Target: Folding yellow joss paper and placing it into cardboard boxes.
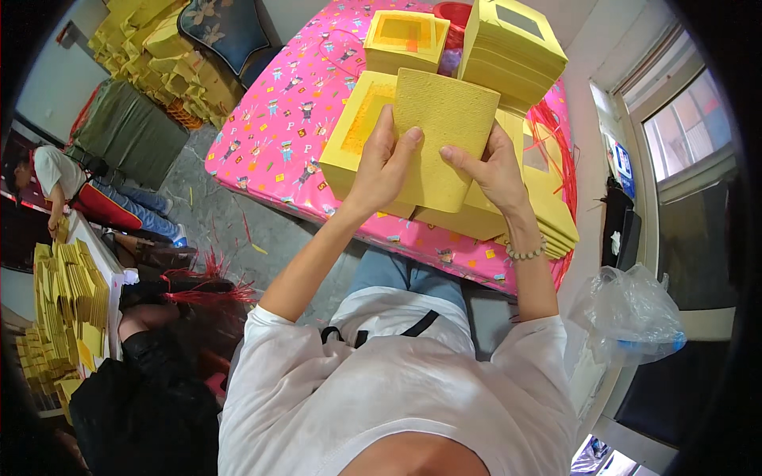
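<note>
Between both hands I hold a thick wad of rough yellow paper, tilted above the table. My left hand grips its left edge, thumb on the front face and fingers behind. On the opposite edge my right hand does the same, with a beaded bracelet on that wrist. Behind the wad a large yellow paper stack with an orange-printed top stands on the pink patterned table cover. A smaller printed stack is farther back, and a tall yellow stack rises at the back right.
Red plastic strands hang along the table's right side. A clear plastic bag is at the right, by the window. On the left, a person and another in black are beside a table of yellow bundles. A chair stands behind.
</note>
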The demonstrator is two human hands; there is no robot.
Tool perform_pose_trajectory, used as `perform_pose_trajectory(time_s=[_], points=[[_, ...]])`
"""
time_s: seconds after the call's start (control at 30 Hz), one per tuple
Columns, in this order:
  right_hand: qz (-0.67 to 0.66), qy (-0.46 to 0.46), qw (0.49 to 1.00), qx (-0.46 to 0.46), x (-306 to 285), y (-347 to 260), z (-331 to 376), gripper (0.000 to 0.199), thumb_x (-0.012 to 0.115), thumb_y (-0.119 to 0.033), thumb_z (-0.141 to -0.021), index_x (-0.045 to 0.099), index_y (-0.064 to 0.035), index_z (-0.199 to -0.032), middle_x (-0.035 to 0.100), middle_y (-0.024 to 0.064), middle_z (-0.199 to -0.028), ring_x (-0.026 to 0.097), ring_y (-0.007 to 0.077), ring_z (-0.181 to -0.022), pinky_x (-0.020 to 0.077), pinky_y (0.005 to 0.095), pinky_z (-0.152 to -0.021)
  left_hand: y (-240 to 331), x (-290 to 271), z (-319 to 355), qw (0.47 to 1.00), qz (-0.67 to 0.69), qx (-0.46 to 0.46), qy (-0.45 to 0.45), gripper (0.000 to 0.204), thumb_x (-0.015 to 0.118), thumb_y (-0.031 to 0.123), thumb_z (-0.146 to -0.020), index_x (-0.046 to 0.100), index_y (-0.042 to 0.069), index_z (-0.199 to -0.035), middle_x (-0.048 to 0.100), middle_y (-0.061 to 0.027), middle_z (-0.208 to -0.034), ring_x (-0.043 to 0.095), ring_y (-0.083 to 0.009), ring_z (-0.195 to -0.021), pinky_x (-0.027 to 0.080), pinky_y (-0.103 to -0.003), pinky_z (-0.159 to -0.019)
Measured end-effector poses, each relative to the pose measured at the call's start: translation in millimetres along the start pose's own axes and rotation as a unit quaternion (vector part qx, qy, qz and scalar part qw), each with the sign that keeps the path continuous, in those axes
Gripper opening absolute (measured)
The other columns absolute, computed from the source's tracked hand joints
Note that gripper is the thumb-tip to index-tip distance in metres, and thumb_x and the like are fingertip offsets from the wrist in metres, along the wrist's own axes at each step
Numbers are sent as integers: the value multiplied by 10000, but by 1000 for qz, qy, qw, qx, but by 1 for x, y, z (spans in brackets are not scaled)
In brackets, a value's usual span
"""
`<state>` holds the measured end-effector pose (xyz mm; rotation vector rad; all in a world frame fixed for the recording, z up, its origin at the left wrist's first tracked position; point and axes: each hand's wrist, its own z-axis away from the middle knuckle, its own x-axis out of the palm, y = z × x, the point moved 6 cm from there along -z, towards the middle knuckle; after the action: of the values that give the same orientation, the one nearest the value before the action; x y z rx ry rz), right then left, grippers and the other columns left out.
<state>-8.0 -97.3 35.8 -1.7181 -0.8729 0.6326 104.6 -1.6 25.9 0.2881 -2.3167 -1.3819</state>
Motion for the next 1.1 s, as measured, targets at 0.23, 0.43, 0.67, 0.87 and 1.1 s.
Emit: perform_pose_trajectory(time_s=[0.23,0.43,0.67,0.87,1.1], points=[[-39,76,996,30,-3,5,5,287,627,-174,-897,594,15,-1111,654,42,-999,589,74,-864,477,224,-766,2,1,4,1000,15,-17,-15,281,454,87,-962,415,10,-1229,544,-62,-1139,509,-96,-1041,419,-254,-889],[-89,113,988,47,-7,8,3,252,616,-201,-907,638,11,-1043,663,22,-920,580,44,-785,475,208,-702,-4,-8,10,999,3,-43,7,323,470,97,-958,401,14,-1262,552,-63,-1152,531,-88,-1031,440,-241,-855],[-61,128,989,45,-20,13,3,206,607,-204,-912,656,-15,-976,631,-22,-786,547,22,-666,485,195,-604,-8,-14,18,998,-13,-65,-10,333,475,105,-959,402,15,-1271,550,-55,-1155,522,-89,-1037,426,-257,-882],[-54,107,990,75,-16,10,9,231,628,-235,-896,651,-7,-923,635,-8,-781,562,35,-656,510,208,-609,-5,-17,22,996,-17,-88,-3,337,472,94,-959,396,2,-1275,550,-64,-1167,526,-93,-1040,425,-252,-885],[40,22,991,126,-7,20,24,265,641,-251,-887,657,11,-917,647,-2,-769,578,41,-676,485,203,-584,-1,-21,23,994,-23,-102,3,343,474,93,-961,396,-7,-1280,557,-71,-1166,536,-104,-1042,435,-261,-888]])
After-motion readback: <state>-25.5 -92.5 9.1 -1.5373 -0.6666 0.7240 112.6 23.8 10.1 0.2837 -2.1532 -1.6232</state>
